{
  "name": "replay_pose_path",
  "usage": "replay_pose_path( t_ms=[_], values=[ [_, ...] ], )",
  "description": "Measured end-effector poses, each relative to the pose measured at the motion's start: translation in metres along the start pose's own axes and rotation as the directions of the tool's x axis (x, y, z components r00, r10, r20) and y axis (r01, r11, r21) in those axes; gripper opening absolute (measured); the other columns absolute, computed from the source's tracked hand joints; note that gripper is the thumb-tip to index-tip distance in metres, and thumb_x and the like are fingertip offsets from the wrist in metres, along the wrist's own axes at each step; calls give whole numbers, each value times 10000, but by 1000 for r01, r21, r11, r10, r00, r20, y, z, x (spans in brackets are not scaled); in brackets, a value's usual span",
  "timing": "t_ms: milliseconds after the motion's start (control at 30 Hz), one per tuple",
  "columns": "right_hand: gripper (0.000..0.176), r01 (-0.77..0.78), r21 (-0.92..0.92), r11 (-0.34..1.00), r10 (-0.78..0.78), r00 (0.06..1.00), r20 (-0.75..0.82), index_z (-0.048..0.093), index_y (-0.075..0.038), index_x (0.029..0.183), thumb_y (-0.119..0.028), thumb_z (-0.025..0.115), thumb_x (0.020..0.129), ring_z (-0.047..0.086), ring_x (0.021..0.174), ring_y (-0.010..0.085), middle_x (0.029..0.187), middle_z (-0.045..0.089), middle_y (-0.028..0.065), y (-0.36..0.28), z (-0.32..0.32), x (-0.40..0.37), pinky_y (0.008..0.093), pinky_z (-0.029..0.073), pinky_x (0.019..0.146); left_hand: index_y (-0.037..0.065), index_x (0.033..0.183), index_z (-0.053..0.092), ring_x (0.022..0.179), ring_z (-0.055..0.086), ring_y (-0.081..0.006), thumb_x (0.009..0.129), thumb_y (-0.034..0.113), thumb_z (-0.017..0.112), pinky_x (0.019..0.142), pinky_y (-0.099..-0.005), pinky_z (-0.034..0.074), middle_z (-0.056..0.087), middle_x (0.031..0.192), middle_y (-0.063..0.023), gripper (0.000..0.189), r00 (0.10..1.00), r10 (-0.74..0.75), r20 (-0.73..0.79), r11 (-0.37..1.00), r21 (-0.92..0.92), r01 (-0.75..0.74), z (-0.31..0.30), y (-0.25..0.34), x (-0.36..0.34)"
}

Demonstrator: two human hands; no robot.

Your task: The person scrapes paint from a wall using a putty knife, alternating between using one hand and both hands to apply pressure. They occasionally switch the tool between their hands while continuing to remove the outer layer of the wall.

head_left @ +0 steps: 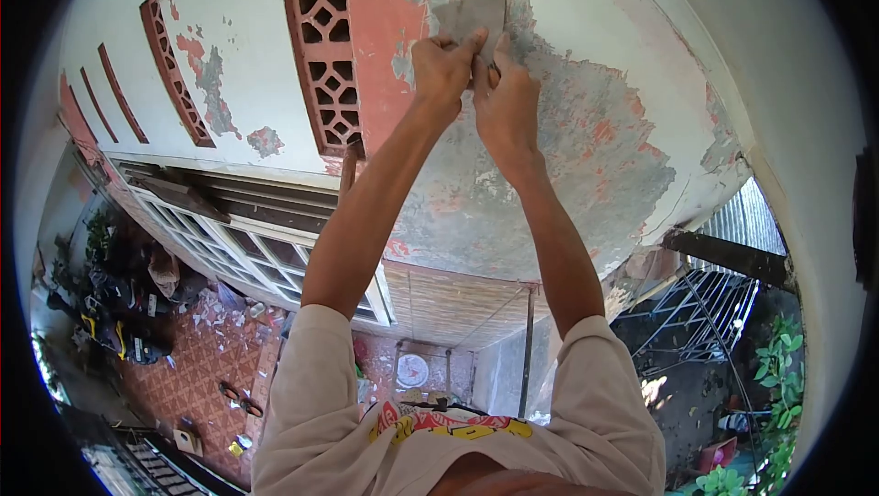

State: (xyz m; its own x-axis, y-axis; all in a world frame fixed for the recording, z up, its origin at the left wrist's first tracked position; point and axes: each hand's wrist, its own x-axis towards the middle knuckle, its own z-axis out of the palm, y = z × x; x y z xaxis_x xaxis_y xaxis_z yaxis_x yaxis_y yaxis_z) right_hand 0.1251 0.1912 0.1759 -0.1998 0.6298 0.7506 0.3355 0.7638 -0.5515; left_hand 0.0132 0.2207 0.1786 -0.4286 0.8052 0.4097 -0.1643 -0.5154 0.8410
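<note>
Both arms reach up to the wall (586, 29), where pale paint has peeled to red and bare grey patches. A wide, flat grey scraper (474, 16) lies against a grey patch with its blade upward. My left hand (443, 73) pinches the scraper's lower left part, thumb on its face. My right hand (507, 102) is closed around its lower right part, one finger pressed up along the blade. The two hands almost touch, and they hide the scraper's lower end.
A red-framed vent block (325, 66) is left of my hands. Below it runs a louvred window (265, 244). Far below, a tiled floor (197, 350) carries paint flakes, a white bucket (413, 370) and parked motorcycles (124, 331). A dark beam (728, 258) juts out at right.
</note>
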Motion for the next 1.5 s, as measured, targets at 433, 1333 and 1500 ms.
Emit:
replay_pose_path(
  t_ms=[433,1333,1500],
  values=[
    [438,-24,-54,998,22,999,-33,478,193,1330,-100,538,1011,722,700,331,741,683,245,-3,3,9,399,529,653,-51,834,645,561,615,-182,879,184,791,471,-318,499,640,739,-101,281,1000,-20,10,997,-73,20,5,1,4],
    [367,7,23,1000,-6,998,-65,569,190,1204,-115,561,1000,698,653,293,728,681,217,-3,9,7,383,520,633,-69,852,654,567,622,-181,878,159,785,469,-319,497,652,749,-107,264,999,-35,7,992,-123,35,-1,3,0],
    [386,1,-14,1000,-1,1000,0,557,181,1243,-126,540,1009,707,660,280,727,682,220,1,1,17,384,526,626,-93,836,636,540,628,-188,889,99,760,423,-328,477,650,689,-131,234,998,-32,-47,990,-142,25,9,2,10]
  ],
)
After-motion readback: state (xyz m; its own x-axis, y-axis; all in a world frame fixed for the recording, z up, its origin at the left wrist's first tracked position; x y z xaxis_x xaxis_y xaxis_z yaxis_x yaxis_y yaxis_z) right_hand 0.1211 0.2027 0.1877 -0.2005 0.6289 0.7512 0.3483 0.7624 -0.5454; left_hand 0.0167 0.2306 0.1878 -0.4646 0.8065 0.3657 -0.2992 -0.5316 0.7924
